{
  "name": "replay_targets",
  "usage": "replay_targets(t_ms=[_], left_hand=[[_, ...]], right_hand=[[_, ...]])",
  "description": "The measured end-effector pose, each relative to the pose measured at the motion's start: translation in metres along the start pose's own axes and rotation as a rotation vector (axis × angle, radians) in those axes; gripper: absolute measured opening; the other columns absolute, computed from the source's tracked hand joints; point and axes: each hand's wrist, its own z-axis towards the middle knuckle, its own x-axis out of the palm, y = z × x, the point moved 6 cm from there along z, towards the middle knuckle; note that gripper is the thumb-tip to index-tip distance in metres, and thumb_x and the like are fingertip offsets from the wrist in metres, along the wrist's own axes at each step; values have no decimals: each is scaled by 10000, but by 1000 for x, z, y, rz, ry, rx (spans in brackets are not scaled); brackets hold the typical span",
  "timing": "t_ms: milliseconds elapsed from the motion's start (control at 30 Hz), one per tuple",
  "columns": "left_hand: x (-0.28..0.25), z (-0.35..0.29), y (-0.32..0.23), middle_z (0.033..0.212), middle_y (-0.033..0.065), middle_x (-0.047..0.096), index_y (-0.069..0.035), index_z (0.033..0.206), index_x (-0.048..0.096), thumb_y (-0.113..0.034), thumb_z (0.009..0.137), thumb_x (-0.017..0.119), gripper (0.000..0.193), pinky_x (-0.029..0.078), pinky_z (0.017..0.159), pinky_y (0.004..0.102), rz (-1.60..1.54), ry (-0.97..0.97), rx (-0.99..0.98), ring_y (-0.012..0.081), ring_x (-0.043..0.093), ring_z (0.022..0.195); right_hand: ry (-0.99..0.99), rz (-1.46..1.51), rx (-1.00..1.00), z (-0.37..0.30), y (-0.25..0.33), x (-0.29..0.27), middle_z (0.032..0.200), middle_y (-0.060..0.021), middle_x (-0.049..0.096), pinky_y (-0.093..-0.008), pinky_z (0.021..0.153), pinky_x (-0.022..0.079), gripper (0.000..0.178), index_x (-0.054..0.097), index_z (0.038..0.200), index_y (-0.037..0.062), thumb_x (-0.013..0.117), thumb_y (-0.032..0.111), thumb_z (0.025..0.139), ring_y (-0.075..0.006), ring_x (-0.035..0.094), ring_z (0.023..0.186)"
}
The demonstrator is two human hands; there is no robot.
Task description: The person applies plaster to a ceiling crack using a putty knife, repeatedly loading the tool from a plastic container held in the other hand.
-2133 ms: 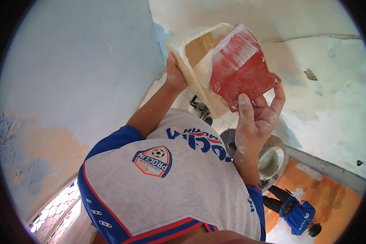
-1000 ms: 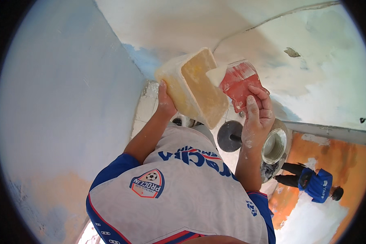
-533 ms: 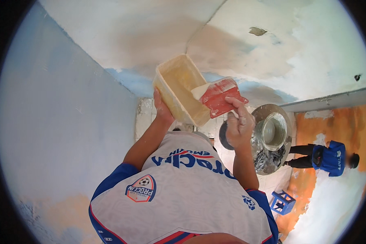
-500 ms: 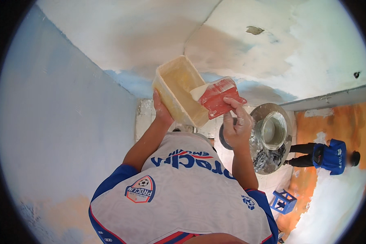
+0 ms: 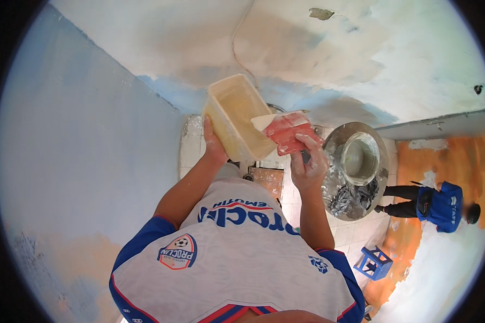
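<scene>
Out ahead of the white shirt [image 5: 242, 269], the left hand [image 5: 214, 141] clasps a tilted cream tub [image 5: 240, 107], thumb on its side; the right hand [image 5: 311, 162] pinches a red scraper [image 5: 292, 133], pale corner overlapping the tub's mouth! Off right, a round table [image 5: 337, 142] carries a bucket [image 5: 361, 159].

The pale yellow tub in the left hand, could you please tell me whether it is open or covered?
Open: the tub has no lid across its top, and its inside shows; the left hand grips its side.
</scene>
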Motion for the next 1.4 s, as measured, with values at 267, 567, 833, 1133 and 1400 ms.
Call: replay_targets(t_ms=[267, 567, 833, 1133, 1400], left_hand=[[4, -17, 16, 1492, 115, 466, -151, 1537, 335, -739, 950, 321, 831, 408, 1126, 482, 35, -28, -13, 314, 485, 1347], [-21, 20, -5, 1501, 101, 455, -151, 1532, 341, -702, 980, 292, 781, 398, 1134, 475, -12, -55, 7, 309, 469, 1357], [-26, 77, -69, 1485, 114, 476, -145, 1519, 369, -746, 949, 311, 831, 409, 1120, 492, -13, 1, -91, 322, 489, 1337], [-43, 125, -91, 1471, 101, 492, -156, 1505, 389, -692, 981, 326, 752, 397, 1126, 469, -47, 46, -242, 299, 485, 1345], [-60, 143, -98, 1489, 103, 481, -154, 1515, 384, -686, 974, 330, 761, 391, 1132, 473, -31, 20, -340, 309, 489, 1342]], right_hand=[[-164, -88, -42, -22, -25, -11, 1011, -163, 736, -393, 842, 553, 295, 709, 1086, 26, 755, 32, 795, -344, 711, 934], [65, -166, 83, 9, -25, 29, 1053, -186, 733, -341, 825, 548, 352, 693, 1160, 2, 700, 2, 808, -266, 719, 933], [-131, 293, 330, 21, -36, 91, 944, -79, 727, -219, 757, 476, 293, 679, 1194, -25, 651, 76, 921, -90, 639, 850], [-335, 528, 598, 25, -25, 143, 945, -92, 689, -253, 694, 511, 528, 383, 1467, -15, 571, -29, 974, -118, 638, 811], [-372, 1000, 765, 38, -56, 157, 972, -161, 694, -358, 666, 565, 337, 481, 1318, 0, 532, 19, 985, -218, 681, 753]])
